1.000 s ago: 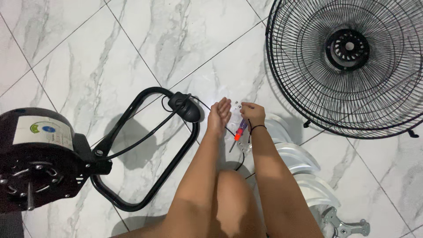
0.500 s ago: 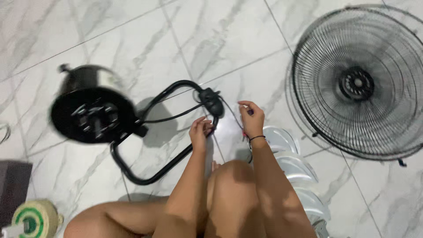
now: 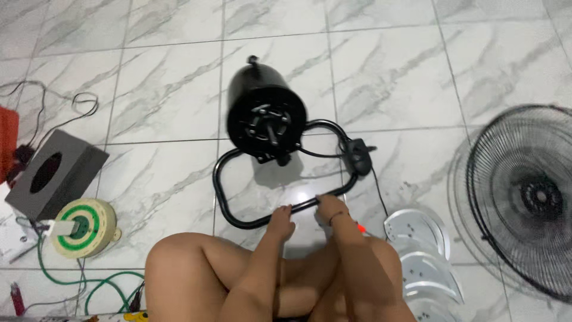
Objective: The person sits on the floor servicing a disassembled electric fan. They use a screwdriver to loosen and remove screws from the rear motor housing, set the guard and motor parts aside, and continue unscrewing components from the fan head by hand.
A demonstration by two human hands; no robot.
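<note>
A black fan motor housing [image 3: 267, 116] stands on a black tubular stand [image 3: 221, 191] on the marble tile floor, its shaft facing me. My left hand [image 3: 280, 218] grips the near bar of the stand. My right hand [image 3: 329, 207], with a dark band on its wrist, grips the same bar a little to the right. A black switch box [image 3: 359, 154] sits on the stand's right bend, and a thin cord [image 3: 379, 192] trails down from it. A red-orange tool tip [image 3: 360, 228] peeks out beside my right forearm. My bare knees fill the bottom of the view.
A round black wire fan grille [image 3: 524, 197] lies at the right. Silver fan blades [image 3: 424, 250] lie near my right leg. At the left are a grey box with an oval hole [image 3: 56, 173], a cream and green cable reel [image 3: 83, 226] and a green cable [image 3: 101, 283].
The view has swung left, bringing the motor to the middle. Both hands moved from the switch box and cord down to the stand's near bar.
</note>
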